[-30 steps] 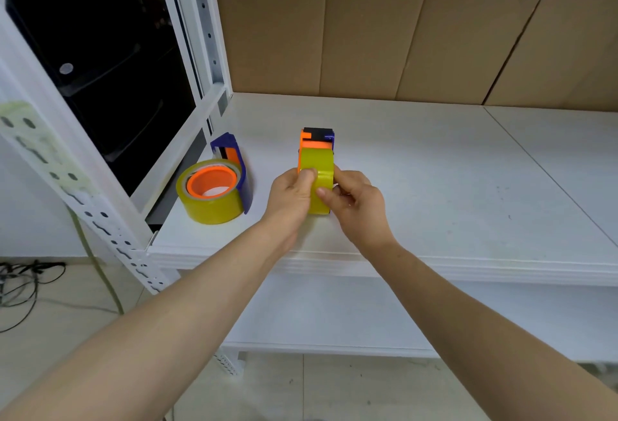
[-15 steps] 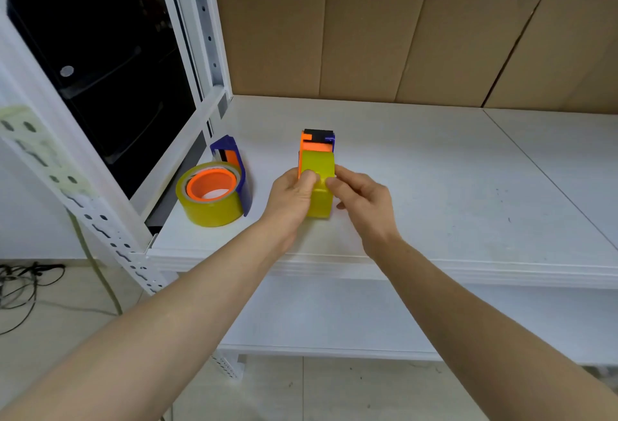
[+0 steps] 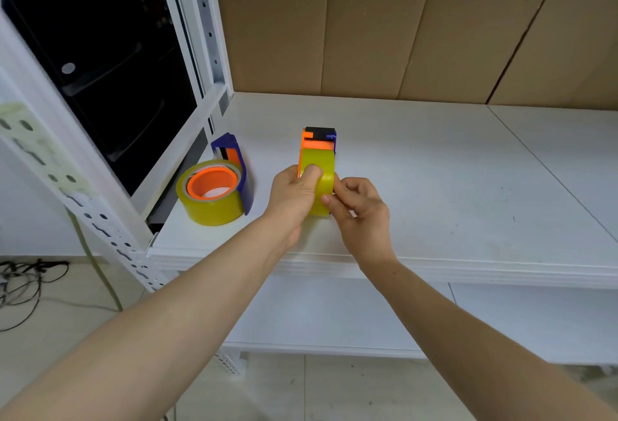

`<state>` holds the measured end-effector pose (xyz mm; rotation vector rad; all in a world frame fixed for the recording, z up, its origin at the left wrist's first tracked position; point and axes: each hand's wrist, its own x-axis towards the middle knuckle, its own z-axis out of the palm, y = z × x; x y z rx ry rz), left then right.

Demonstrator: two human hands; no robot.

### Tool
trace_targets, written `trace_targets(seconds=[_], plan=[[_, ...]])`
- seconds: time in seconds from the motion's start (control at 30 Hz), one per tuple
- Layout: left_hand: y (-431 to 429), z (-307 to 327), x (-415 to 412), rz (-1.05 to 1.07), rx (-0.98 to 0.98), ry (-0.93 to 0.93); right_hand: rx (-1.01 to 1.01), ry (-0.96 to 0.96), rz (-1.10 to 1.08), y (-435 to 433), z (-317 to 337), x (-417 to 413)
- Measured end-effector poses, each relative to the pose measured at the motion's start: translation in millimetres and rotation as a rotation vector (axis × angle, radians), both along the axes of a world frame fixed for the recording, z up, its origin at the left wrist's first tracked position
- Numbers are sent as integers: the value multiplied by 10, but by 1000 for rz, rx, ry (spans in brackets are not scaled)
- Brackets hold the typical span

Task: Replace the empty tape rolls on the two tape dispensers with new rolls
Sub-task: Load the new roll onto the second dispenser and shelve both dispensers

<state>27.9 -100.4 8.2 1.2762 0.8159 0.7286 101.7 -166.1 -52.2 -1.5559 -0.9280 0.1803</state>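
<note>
Here the left hand point(image 3: 294, 193) and right hand point(image 3: 359, 206) grip the upright yellow tape roll point(image 3: 319, 166) between them.

A head-worn camera looks forward and down, near the white shelf point(image 3: 434, 186).

The left forearm point(image 3: 187, 303) is extended from the lower left corner of the frame and the right forearm point(image 3: 451, 320) from the lower right, and both hands are brought together at the centre. The left hand point(image 3: 293, 195) is seen from the back, its fingers curled round the left side of the yellow tape roll point(image 3: 320, 161), the thumb laid over its top. The right hand point(image 3: 363, 211) is held just to the right, fingers curled, fingertips set against the roll's near right edge.
</note>
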Motion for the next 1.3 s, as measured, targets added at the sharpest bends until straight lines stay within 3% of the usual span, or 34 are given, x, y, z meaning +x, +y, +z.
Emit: trace_targets(seconds=[0.43,0.7,1.3], plan=[[4,-69,23,81,-23,-14,25,-82,-15,10,-33,-16],[0,-187,-34,-19,10,-120,2,130,16,-23,-1,35],[21,-316,96,122,16,-129,6,94,-5,1,-6,-43]])
